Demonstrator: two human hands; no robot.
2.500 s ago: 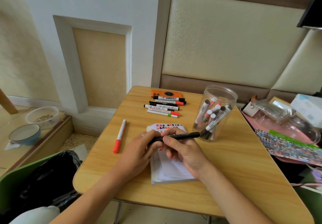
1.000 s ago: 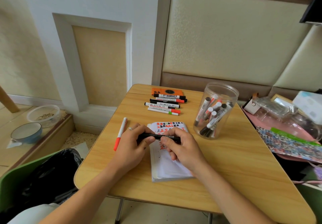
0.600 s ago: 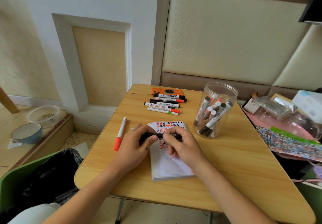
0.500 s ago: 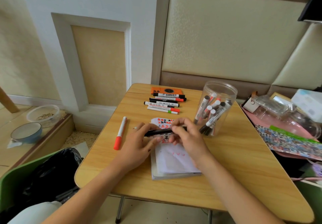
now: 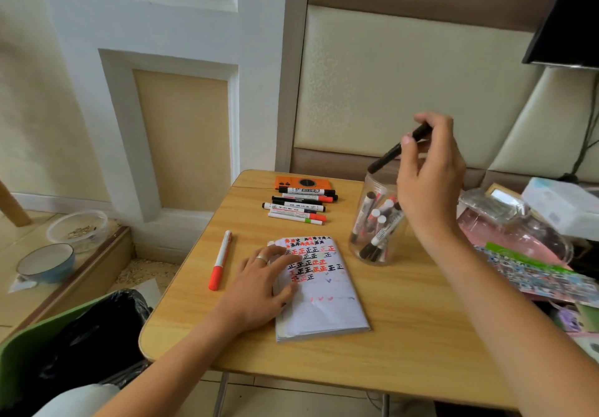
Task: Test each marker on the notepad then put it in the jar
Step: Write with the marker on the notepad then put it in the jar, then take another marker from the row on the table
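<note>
Wooden table (image 5: 405, 335) beside a padded wall: right hand (image 5: 428, 176) pinches a black marker (image 5: 397, 150), tilted tip-down above the open jar (image 5: 377, 222) for dropping in, while the flat, open-fingered left hand (image 5: 259, 283) steadies the notepad (image 5: 321, 306).

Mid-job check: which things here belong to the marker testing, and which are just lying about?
Job: black marker in right hand; jar; notepad under left hand; marker row; red-capped marker.
Lying about: orange device, bowls, bin.
</note>
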